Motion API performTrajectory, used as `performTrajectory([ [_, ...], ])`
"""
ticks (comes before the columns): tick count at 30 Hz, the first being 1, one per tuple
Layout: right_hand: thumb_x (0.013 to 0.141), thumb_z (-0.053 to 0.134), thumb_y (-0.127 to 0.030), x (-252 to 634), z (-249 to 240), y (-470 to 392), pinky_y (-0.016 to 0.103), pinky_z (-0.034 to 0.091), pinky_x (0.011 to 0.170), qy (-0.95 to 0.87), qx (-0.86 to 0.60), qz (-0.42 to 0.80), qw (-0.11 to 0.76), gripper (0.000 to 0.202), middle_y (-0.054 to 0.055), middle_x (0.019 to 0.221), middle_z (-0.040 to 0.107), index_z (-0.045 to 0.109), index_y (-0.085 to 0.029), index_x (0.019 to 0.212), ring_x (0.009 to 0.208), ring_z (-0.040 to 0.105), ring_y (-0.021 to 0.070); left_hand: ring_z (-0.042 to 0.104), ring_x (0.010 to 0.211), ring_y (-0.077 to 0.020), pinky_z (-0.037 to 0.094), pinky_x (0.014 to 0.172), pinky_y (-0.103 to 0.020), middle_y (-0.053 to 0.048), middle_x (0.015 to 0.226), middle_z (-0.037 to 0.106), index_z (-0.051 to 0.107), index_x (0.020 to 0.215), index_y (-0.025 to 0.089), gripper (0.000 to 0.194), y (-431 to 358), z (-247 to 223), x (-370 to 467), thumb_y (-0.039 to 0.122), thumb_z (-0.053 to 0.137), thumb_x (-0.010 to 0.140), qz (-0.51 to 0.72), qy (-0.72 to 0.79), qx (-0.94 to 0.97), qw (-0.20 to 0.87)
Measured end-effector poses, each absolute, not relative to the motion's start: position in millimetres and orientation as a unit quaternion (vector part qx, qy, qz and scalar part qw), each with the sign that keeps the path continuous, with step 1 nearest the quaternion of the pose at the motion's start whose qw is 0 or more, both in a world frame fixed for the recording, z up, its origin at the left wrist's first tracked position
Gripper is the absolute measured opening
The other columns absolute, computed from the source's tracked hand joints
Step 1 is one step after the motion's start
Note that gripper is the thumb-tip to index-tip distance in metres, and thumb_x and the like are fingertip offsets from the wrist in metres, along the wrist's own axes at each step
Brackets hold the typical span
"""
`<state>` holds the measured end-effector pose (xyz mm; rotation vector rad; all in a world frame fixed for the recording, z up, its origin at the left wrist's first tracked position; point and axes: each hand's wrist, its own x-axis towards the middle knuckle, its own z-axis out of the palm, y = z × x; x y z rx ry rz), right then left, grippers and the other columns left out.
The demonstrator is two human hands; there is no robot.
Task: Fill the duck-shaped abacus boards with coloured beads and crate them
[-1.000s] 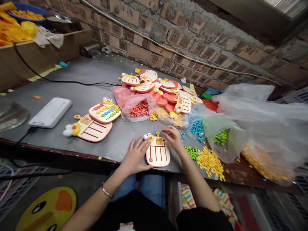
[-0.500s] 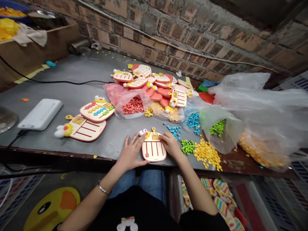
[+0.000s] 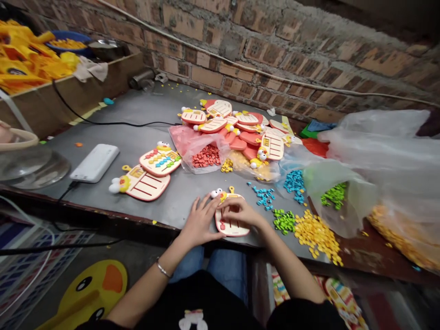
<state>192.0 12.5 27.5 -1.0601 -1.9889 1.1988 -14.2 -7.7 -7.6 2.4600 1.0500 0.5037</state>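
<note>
A cream slotted board with a red rim and a duck head lies at the table's front edge. My left hand rests spread along its left side, fingers near the duck head and thumb at the bottom edge. My right hand is over the board's upper part, its fingers bent together; what they hold, if anything, is hidden. A red bead sits low in the left slot. Loose blue beads, green beads and yellow beads lie to the right.
Behind is a pile of similar boards with a bag of red beads. Two boards and a white power bank lie left. Plastic bags stand right. Part of another person's hand shows far left.
My right hand has moved left from the board's right edge to over its slots. The view has shifted left, bringing more of the yellow parts box and a hand at the far left into view.
</note>
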Motion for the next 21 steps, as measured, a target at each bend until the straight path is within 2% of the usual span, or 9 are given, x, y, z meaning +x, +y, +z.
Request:
performTrajectory([
  [2, 0.085, 0.063, -0.036, 189.3, 32.4, 39.0, 0.028, 0.049, 0.07, -0.722, -0.445, 0.416, 0.327, 0.021, 0.006, 0.084, 0.072, 0.071, -0.017, 0.091, 0.076, 0.064, 0.0176, 0.019, 0.143, -0.0339, 0.014, 0.114, -0.057, -0.01, 0.154, 0.031, 0.011, 0.152, 0.021, 0.109, -7.8, -7.3, -13.9, 0.059, 0.07, 0.068, 0.184, 0.376, 0.884, 0.207],
  [5, 0.088, 0.058, -0.027, 169.5, 35.8, 96.5, 0.027, 0.047, 0.069, -0.725, -0.516, 0.292, 0.351, 0.017, 0.006, 0.086, 0.07, 0.069, -0.017, 0.094, 0.076, 0.062, 0.0172, 0.016, 0.144, -0.0331, 0.013, 0.115, -0.056, -0.009, 0.155, 0.028, 0.012, 0.152, 0.022, 0.107, -8.6, -6.6, -14.3, 0.058, 0.07, 0.07, 0.184, 0.376, 0.885, 0.204],
  [7, 0.085, 0.058, -0.017, 149.7, 33.9, 135.9, 0.028, 0.046, 0.075, -0.759, -0.536, 0.197, 0.312, 0.015, 0.009, 0.094, 0.069, 0.069, -0.015, 0.095, 0.082, 0.061, 0.0184, 0.017, 0.144, -0.0329, 0.012, 0.115, -0.056, -0.009, 0.156, 0.027, 0.013, 0.152, 0.022, 0.106, -9.2, -5.9, -14.9, 0.057, 0.07, 0.07, 0.178, 0.376, 0.886, 0.203],
  [9, 0.083, 0.054, -0.008, 131.9, 29.3, 166.6, 0.029, 0.045, 0.081, -0.807, -0.53, 0.13, 0.226, 0.019, 0.011, 0.101, 0.067, 0.069, -0.013, 0.095, 0.091, 0.06, 0.0202, 0.018, 0.144, -0.033, 0.012, 0.115, -0.055, -0.009, 0.155, 0.028, 0.014, 0.152, 0.022, 0.106, -9.3, -5.2, -15.4, 0.058, 0.07, 0.069, 0.173, 0.378, 0.887, 0.202],
  [11, 0.084, 0.049, -0.005, 121.5, 23.6, 184.7, 0.031, 0.043, 0.086, -0.842, -0.509, 0.091, 0.154, 0.024, 0.013, 0.104, 0.066, 0.068, -0.013, 0.095, 0.097, 0.058, 0.022, 0.019, 0.144, -0.0329, 0.012, 0.115, -0.055, -0.01, 0.155, 0.029, 0.014, 0.151, 0.022, 0.106, -9.0, -4.7, -15.6, 0.059, 0.07, 0.069, 0.17, 0.38, 0.887, 0.199],
  [13, 0.086, 0.048, -0.007, 121.3, 19.0, 190.0, 0.033, 0.043, 0.088, -0.853, -0.498, 0.073, 0.137, 0.023, 0.013, 0.104, 0.066, 0.068, -0.013, 0.096, 0.1, 0.057, 0.0234, 0.02, 0.143, -0.0327, 0.014, 0.115, -0.055, -0.01, 0.154, 0.031, 0.014, 0.151, 0.022, 0.107, -8.6, -4.7, -15.5, 0.059, 0.071, 0.068, 0.17, 0.381, 0.888, 0.194],
  [15, 0.086, 0.051, -0.01, 130.9, 17.7, 184.1, 0.034, 0.044, 0.087, -0.84, -0.505, 0.078, 0.18, 0.02, 0.014, 0.103, 0.066, 0.067, -0.013, 0.097, 0.099, 0.058, 0.0236, 0.021, 0.143, -0.0326, 0.015, 0.115, -0.055, -0.011, 0.153, 0.032, 0.014, 0.152, 0.022, 0.108, -8.4, -5.2, -15.4, 0.06, 0.071, 0.068, 0.173, 0.38, 0.889, 0.19],
  [21, 0.084, 0.054, -0.018, 188.7, 36.0, 114.7, 0.034, 0.053, 0.076, -0.726, -0.526, 0.181, 0.404, 0.014, 0.007, 0.087, 0.069, 0.066, -0.017, 0.092, 0.079, 0.065, 0.0197, 0.021, 0.143, -0.0333, 0.014, 0.114, -0.055, -0.012, 0.153, 0.033, 0.013, 0.152, 0.022, 0.106, -8.3, -7.3, -15.5, 0.06, 0.069, 0.07, 0.185, 0.376, 0.887, 0.194],
])
